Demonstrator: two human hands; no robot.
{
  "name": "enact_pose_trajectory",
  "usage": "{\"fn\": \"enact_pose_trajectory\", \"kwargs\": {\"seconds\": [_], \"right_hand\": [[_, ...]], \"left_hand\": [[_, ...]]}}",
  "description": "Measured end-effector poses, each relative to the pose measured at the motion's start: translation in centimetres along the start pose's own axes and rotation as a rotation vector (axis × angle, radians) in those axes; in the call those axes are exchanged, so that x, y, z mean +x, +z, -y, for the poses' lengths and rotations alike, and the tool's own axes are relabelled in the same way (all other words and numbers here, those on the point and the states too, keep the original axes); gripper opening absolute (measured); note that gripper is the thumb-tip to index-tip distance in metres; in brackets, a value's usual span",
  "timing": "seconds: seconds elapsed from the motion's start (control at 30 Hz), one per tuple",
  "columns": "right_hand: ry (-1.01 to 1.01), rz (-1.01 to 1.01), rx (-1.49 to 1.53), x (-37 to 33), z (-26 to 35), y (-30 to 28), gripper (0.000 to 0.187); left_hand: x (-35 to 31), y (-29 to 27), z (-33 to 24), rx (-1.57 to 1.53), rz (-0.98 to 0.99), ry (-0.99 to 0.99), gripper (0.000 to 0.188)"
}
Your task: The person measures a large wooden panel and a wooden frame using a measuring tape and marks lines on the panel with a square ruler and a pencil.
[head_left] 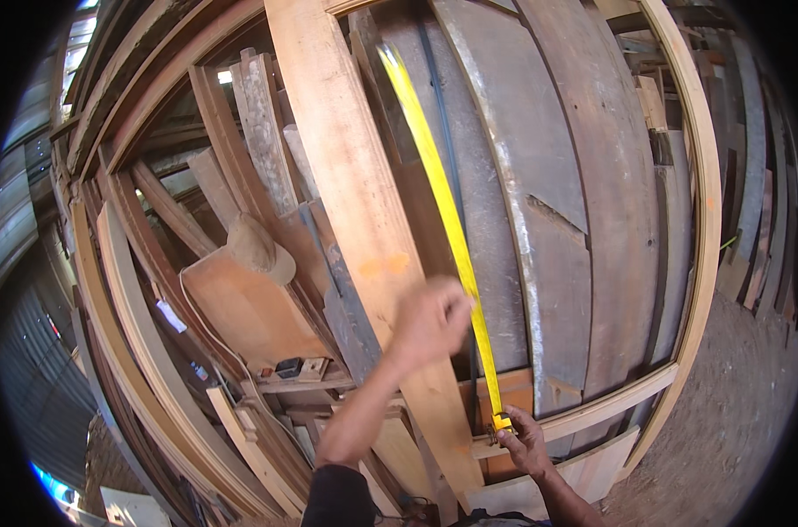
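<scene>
My right hand (524, 443) grips a yellow tape measure (503, 422) at the lower rail of a large pale wooden frame (355, 158). From its case the yellow blade (443, 202) runs up and slightly left, inside the frame's left upright, and its far end is blurred. Halfway along, my left hand (434, 321) is in front of the upright, close beside the blade. Its fingers look curled in, though smeared by motion; whether they touch the blade or hold something small is not clear. An orange smudge (386, 266) marks the upright.
Grey weathered boards (610, 193) stand behind the frame. To the left, a cap (260, 250) hangs near a brown panel (254, 307), with several long timbers (135, 325) leaning alongside. A pale board (566, 479) lies below the lower rail. Bare ground (742, 395) stretches to the right.
</scene>
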State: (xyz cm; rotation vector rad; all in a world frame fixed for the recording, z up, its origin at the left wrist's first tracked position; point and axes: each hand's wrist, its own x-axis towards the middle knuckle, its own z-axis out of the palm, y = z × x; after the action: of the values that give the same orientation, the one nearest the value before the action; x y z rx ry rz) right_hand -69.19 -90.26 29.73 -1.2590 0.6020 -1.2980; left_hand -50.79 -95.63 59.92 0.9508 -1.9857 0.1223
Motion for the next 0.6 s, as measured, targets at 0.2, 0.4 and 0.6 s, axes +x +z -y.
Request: {"fn": "enact_pose_trajectory", "kwargs": {"seconds": [0.2,0.4,0.6], "right_hand": [[-0.102,-0.039,-0.037,0.4,-4.3,4.3,0.048],[0.015,-0.080,-0.037,1.4,-3.9,6.5,0.045],[0.095,-0.125,-0.055,1.6,-2.6,6.2,0.042]], "left_hand": [[13.2,-10.2,1.5,0.306,-0.143,-0.114,0.023],[14.8,-10.3,1.5,0.514,-0.299,-0.127,0.024],[14.4,-10.6,1.8,0.496,-0.330,-0.164,0.021]]}}
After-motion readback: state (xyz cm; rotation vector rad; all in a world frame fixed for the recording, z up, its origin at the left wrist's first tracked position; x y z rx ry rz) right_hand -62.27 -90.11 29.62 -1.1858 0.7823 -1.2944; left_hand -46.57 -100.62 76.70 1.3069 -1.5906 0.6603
